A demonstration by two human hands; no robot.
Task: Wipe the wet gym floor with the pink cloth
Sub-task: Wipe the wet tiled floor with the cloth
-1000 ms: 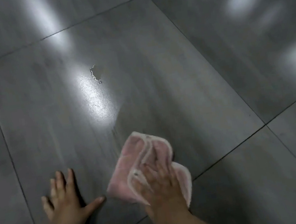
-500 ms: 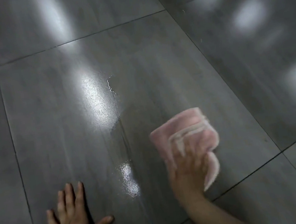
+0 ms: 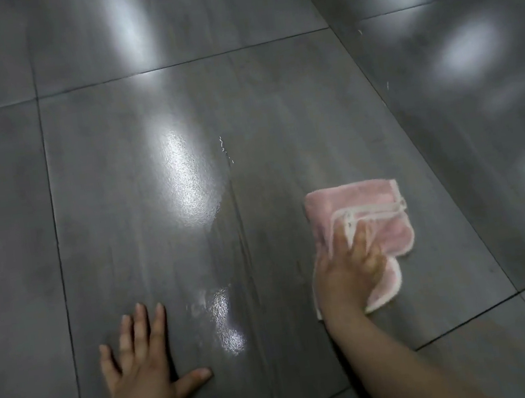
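The grey tiled floor [image 3: 273, 90] lies open on all sides, with dark joints [image 3: 55, 226] bordering the big tile. The folded pink cloth [image 3: 368, 201] sits near that tile's right edge, pressed down by the straight fingers of the right hand [image 3: 347, 271]. The left hand [image 3: 139, 365] rests spread flat on the floor, holding nothing, beside a wet streak [image 3: 227, 323].

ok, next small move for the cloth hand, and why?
Probably sweep the pink cloth to the left. The right hand presses it flat on the floor, and a glossy wet patch shows to the cloth's left, between it and the left hand, which rests flat with fingers spread. That patch looks unwiped and is the nearest wet spot.
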